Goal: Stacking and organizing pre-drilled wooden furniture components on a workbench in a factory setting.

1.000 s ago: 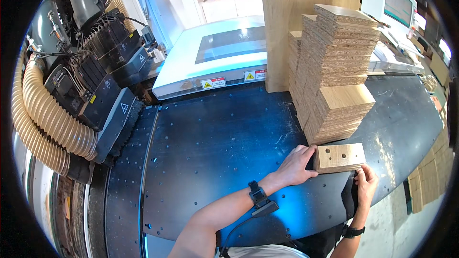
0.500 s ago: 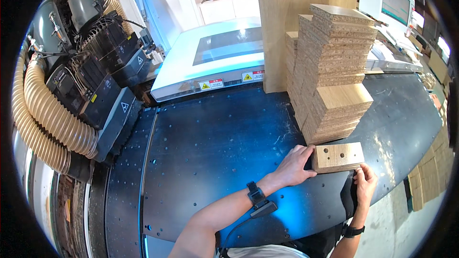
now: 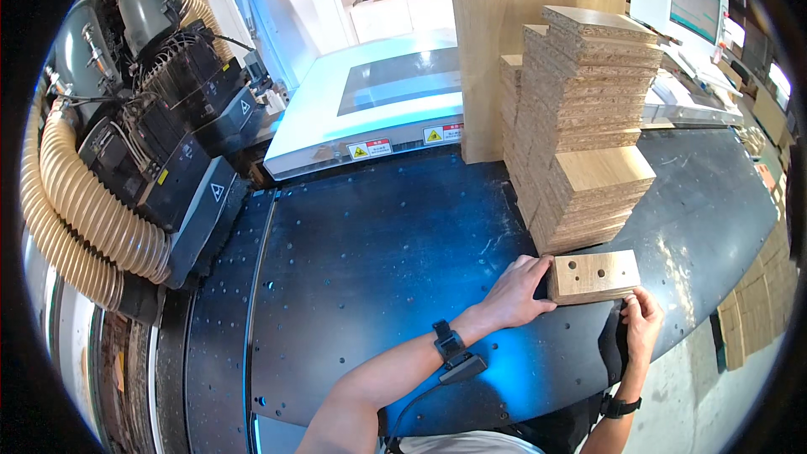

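Note:
A small stack of wood-grain chipboard pieces (image 3: 597,286) lies on the black table, its top piece drilled with several round holes. My left hand (image 3: 514,292) is closed round the left end of this stack, thumb at the near side and fingers at the far corner. At the near right corner, the bent fingers of my right hand (image 3: 643,319) pinch the edge. Just beyond stands a tall, stepped pile of chipboard pieces (image 3: 588,101), with raw speckled edges facing me.
The black perforated table (image 3: 361,286) curves away at its right edge. A large wood-grain panel (image 3: 487,67) stands upright behind the pile. On the left are a machine head (image 3: 193,193) and ribbed hoses (image 3: 101,193). A white machine cover (image 3: 370,143) lies beyond; a monitor (image 3: 696,4) stands far right.

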### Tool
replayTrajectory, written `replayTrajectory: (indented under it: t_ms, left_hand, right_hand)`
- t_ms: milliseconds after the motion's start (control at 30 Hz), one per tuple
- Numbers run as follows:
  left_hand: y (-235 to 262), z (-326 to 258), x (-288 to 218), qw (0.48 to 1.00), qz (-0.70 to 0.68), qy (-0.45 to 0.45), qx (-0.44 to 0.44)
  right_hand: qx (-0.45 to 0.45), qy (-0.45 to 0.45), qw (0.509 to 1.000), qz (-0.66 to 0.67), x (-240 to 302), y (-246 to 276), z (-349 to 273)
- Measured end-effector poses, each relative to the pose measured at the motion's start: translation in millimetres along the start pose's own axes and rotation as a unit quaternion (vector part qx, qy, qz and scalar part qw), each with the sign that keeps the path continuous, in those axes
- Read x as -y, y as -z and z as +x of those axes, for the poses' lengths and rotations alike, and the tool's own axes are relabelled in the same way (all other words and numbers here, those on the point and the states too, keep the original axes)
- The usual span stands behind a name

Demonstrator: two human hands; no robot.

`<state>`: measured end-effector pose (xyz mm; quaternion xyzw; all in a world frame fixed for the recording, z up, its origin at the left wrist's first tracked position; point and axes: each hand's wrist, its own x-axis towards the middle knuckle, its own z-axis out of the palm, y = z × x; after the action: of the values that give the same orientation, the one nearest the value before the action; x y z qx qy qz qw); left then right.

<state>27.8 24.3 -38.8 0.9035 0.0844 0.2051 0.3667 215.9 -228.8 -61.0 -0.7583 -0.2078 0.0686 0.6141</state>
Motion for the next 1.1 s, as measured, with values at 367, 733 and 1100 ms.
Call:
replayTrajectory:
  t_ms: [367,733,1100]
  left_hand:
    - [1.2,0.5,-0.3,1.0,0.002,0.007,0.003]
    - [6.8,-0.4,-6.8,0.999,0.02,0.029,0.026]
    - [8.1,0.2,-6.9,0.999,0.014,0.024,0.028]
  right_hand:
    - [-0.008,-0.008,1.0,-0.004,4.0,-2.5,-0.4]
    - [-0.007,-0.016,1.0,0.014,2.7,-3.5,-3.5]
    - [-0.008,-0.022,0.999,0.026,8.3,-3.8,-4.6]
